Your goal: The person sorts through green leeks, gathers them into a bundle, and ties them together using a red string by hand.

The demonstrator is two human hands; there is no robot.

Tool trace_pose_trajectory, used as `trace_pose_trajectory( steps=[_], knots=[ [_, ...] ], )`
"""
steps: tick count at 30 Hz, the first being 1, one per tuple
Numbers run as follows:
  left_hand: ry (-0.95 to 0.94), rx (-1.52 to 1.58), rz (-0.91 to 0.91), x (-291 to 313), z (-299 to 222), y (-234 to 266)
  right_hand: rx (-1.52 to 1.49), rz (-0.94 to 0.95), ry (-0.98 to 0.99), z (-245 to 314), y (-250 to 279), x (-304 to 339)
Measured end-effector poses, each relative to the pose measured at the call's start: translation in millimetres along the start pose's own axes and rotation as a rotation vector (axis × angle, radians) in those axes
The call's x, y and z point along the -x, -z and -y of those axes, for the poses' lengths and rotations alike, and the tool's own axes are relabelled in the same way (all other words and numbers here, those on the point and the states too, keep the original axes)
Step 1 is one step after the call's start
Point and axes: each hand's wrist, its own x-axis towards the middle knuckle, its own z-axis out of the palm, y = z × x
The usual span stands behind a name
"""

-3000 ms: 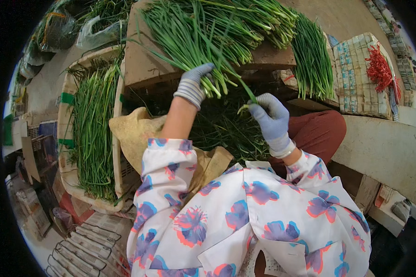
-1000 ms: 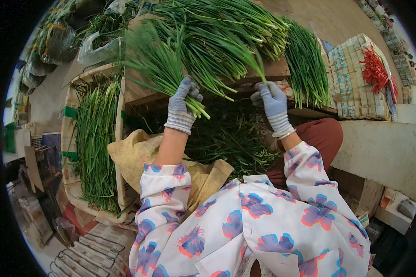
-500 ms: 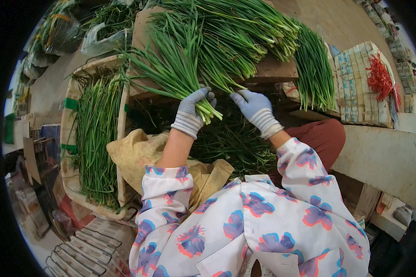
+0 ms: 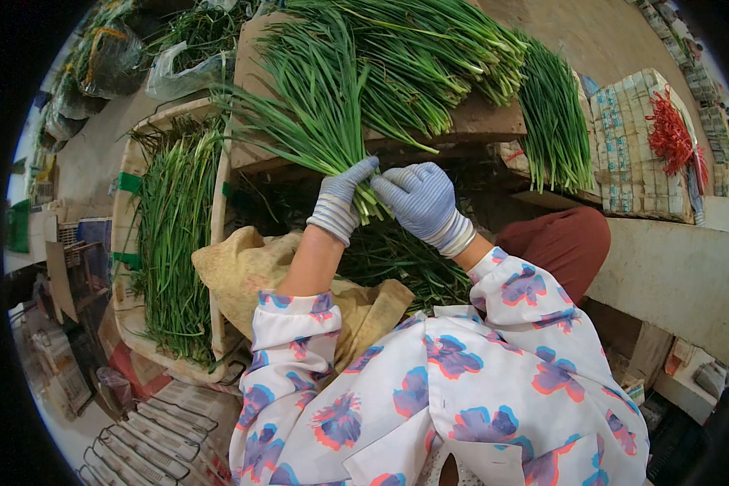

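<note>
Garlic-chive bunch sits toward twelve o'clock, leaves fanning to eleven, pale stem ends toward five. The left hand wraps its fingers around the stems; the right hand's fingers curl narrow beside them, whether pinching any I cannot tell. Likely light, limp, easily bruised; the firmer stems suit gripping.

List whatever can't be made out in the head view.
Head view:
Left blue-striped gloved hand: curled fingers mostly behind the long green stalks.
Right blue-striped gloved hand: fingertips and grip hidden by its own back.
Leafy green heap: far end cut off by top edge.
White plastic crate: floor buried under greens.
</note>
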Motion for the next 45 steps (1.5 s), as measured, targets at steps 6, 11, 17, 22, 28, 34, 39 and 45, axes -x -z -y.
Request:
trace_pose_trajectory(
  steps=[6, 11, 17, 22, 28, 34, 39, 45],
  knots=[
    [0.011, 0.076, -0.071, -5, -9, 11, -0.371, 0.041, -0.088, 34, 54, 4],
    [-0.01, 0.074, 0.026, 2, -5, -4, -1.016, 0.091, -1.151, 6, 28, 17],
    [-0.086, 0.02, -0.076, 3, -5, -2, -1.135, 0.042, -1.164, 17, 2, 2],
    [-0.106, 0.268, -0.038, -5, -32, 15, -1.253, 0.716, -0.907, 6, 46, 59],
    [-0.306, 0.327, 0.3, 13, -44, 5, -0.201, 0.562, -0.928, -68, 19, 81],
    [0.026, 0.149, 0.089, -7, -17, 4, -0.975, 0.105, -1.316, -64, -19, 28],
    [0.057, 0.112, 0.037, -11, 3, 14, -1.175, 0.208, -1.306, 3, 4, 34],
    [-0.084, -0.123, -0.006, -4, 7, 12, -1.055, 0.262, -1.144, -9, -13, 27]
  ],
)
